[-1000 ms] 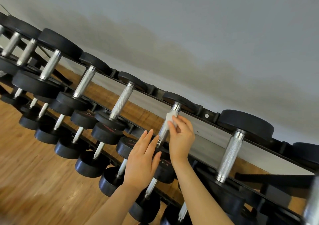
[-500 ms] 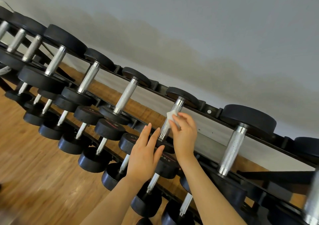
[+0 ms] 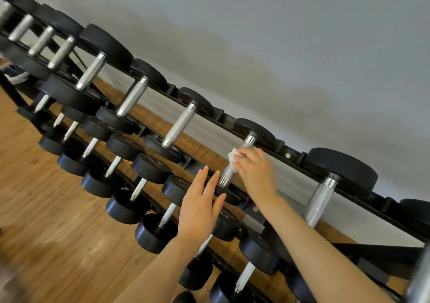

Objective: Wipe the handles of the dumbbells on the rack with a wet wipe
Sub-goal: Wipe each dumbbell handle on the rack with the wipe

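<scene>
**Wipe wrapped round a top-row handle**

The right hand (image 3: 254, 174) clasps the wet wipe (image 3: 233, 157) around the dumbbell handle (image 3: 237, 163) so cloth meets metal. The left hand (image 3: 201, 206), fingers straight, apparently steadies the weight's near head on the rack (image 3: 288, 156).

You are viewing a strongly tilted wide-angle frame in soft, even daylight-like light. The pale grey wall (image 3: 302, 35) carries broad, diffuse shadows above the black steel dumbbell rack (image 3: 288, 156). Knurled chrome dumbbell handles (image 3: 179, 126) show bright glints (sharpest mid-frame). Your far-left dumbbells, the brown wood-plank floor (image 3: 46, 244) at lower left and the chrome bar at the lower-right corner are smeared by blur; straight lines bow toward the edges.
</scene>
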